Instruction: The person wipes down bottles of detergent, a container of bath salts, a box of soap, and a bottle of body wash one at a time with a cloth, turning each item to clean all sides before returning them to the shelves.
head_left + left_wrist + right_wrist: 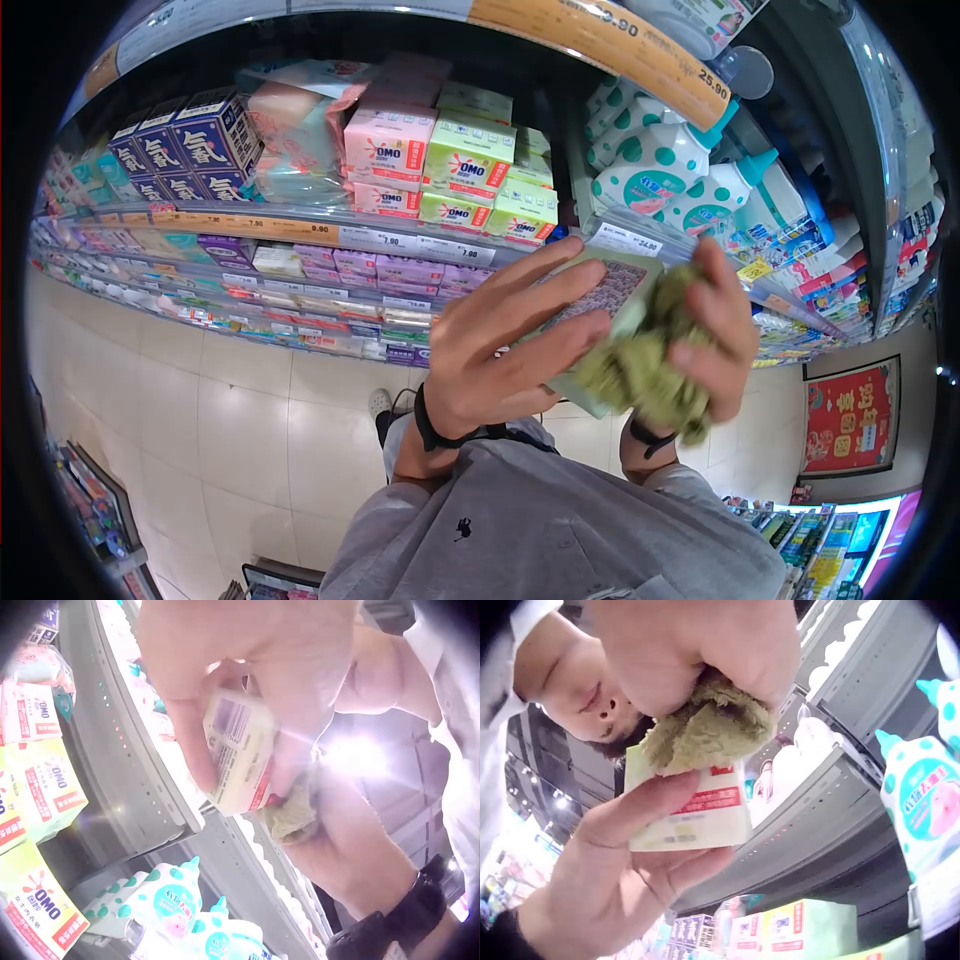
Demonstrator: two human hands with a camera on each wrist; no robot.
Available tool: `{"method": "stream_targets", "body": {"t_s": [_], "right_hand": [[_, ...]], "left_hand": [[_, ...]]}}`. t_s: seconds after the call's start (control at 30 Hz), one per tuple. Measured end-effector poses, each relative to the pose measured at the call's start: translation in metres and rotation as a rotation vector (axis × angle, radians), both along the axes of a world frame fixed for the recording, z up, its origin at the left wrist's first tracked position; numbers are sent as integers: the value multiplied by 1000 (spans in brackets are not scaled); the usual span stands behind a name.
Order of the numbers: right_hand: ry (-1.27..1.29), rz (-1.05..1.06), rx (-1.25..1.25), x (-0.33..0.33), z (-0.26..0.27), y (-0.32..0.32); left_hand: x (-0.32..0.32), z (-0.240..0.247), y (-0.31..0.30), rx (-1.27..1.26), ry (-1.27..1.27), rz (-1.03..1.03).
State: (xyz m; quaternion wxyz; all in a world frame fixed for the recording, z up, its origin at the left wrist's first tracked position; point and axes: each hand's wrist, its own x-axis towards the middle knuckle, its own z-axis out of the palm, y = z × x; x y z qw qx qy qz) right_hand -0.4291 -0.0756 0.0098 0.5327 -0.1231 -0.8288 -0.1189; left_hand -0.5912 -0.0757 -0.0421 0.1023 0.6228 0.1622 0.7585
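My left hand holds a pale green and white box, its fingers spread along the top side. In the left wrist view the box shows a barcode, small print and a red strip between fingers and thumb. My right hand, blurred, grips a crumpled olive-green cloth next to the box. In the right wrist view the cloth bunches out from under the right hand and lies against the box's upper edge. The left thumb presses the box's printed face.
A shelf ahead carries green and pink OMO boxes, dark blue boxes and white bottles with teal dots. Its price-tag rail runs just beyond the hands. Lower shelves hold more packs. Tiled floor lies below.
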Motion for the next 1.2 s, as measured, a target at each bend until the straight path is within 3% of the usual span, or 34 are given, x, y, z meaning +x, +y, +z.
{"method": "stream_targets", "body": {"t_s": [0.07, 0.13, 0.2, 0.27, 0.4, 0.5, 0.53, 0.6, 0.7, 0.77, 0.83, 0.87, 0.93, 0.97, 1.03, 1.07, 1.2], "right_hand": [[-253, 79, 70, 14, 1, -15], [-198, 156, 28, 10, -14, -22], [140, 147, -111, -5, -24, -4], [315, 158, -280, -12, -15, 11], [421, -44, -484, -11, -29, 22], [686, 232, -692, -37, -33, 11], [803, 682, -779, -48, -33, 3], [682, 328, -592, -45, -31, -2], [457, 6, -347, -49, -22, -17], [31, -50, -283, -32, -15, -22], [-109, -90, -241, -22, -15, -19], [-35, -101, -241, -16, -22, -15], [193, -130, -245, -5, -35, -6], [187, -200, -304, 1, -32, -6], [176, -351, -418, 15, -23, -9], [176, -261, -418, 16, -27, -8], [264, -305, -537, 32, -24, -11]], "left_hand": [[1, 1, 0, 4, -39, -24], [-3, 0, 0, 28, -19, 10], [-12, 0, -1, 71, 32, 81], [-19, 3, -5, 79, 8, 58], [-26, 7, -10, 38, -64, -46], [-36, 8, -11, -75, 46, -89], [-39, 10, -12, -138, 114, -98], [-41, 2, -9, -226, 224, -132], [-41, -6, -7, -269, 306, -136], [-39, -6, -6, -262, 332, -160], [-33, -7, -6, -225, 268, -143], [-28, -12, 0, -158, 201, -188], [-17, -13, -1, -148, 123, -45], [-10, -13, 0, -138, 87, 27], [8, -12, -2, -140, -115, -78], [19, -12, -2, -112, -208, -124], [25, -15, -4, -73, -139, -68]]}}
